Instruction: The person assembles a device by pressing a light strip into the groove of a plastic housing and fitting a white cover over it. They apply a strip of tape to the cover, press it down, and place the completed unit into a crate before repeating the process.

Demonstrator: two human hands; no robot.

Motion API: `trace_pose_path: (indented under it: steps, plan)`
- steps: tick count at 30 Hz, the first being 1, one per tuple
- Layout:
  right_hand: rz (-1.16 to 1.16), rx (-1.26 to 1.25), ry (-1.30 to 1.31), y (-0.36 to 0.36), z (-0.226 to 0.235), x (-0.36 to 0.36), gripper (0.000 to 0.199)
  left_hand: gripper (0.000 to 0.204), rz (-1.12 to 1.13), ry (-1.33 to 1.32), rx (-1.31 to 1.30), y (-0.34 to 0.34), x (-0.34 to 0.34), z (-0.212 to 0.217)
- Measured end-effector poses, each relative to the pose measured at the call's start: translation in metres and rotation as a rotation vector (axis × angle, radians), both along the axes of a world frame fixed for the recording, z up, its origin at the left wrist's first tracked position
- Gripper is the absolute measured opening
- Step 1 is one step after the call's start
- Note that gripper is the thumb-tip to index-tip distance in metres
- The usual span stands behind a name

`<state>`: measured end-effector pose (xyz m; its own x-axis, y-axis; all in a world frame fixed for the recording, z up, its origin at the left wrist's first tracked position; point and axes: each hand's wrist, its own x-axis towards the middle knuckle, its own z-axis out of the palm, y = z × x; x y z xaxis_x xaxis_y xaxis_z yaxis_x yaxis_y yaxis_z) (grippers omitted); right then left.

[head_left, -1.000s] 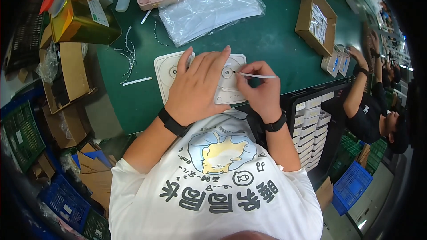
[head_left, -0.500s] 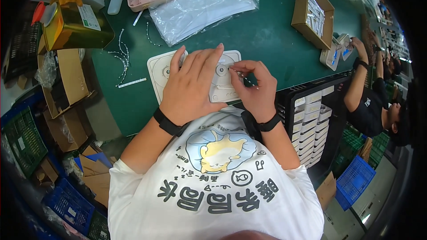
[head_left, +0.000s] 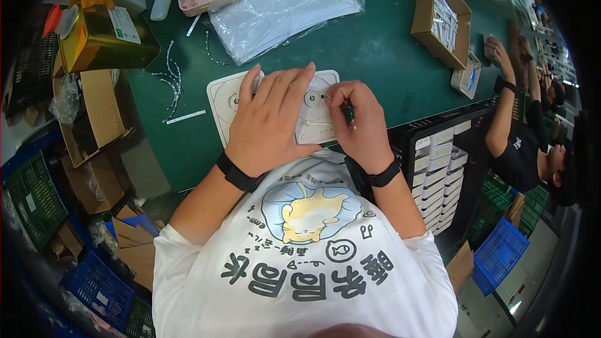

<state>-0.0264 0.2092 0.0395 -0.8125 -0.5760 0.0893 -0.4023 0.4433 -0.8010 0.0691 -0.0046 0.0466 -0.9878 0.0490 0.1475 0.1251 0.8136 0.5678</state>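
Left hand (head_left: 272, 119) flat, released, pressing white plate (head_left: 220, 97) on tabletop (head_left: 375, 44); right hand (head_left: 360, 122) grip clenched on thin tool (head_left: 348, 114).

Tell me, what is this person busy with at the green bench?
A person works on a flat white plastic panel lying on the green worktable. The left hand lies spread across the panel, pressing it down. The right hand pinches a thin dark tool at a small round fitting on it. A clear plastic bag lies beyond.

Bright even light, sharp centre, fisheye-bent dark rim.
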Motion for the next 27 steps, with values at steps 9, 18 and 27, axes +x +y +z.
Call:
trace_pose_path:
  steps: [9, 18, 27]
  plan:
    - [-0.061, -0.024, -0.052, -0.005, 0.015, 0.009, 0.024, 0.138, -0.006, 0.001, -0.001, -0.001, 0.001, -0.001]
    - [-0.131, -0.076, -0.160, -0.006, 0.008, 0.009, 0.032, 0.138, -0.006, 0.023, 0.007, 0.000, 0.000, -0.003]
    - [-0.222, -0.321, -0.301, -0.008, -0.023, 0.011, 0.031, 0.102, -0.003, 0.061, 0.050, -0.006, -0.005, 0.006]
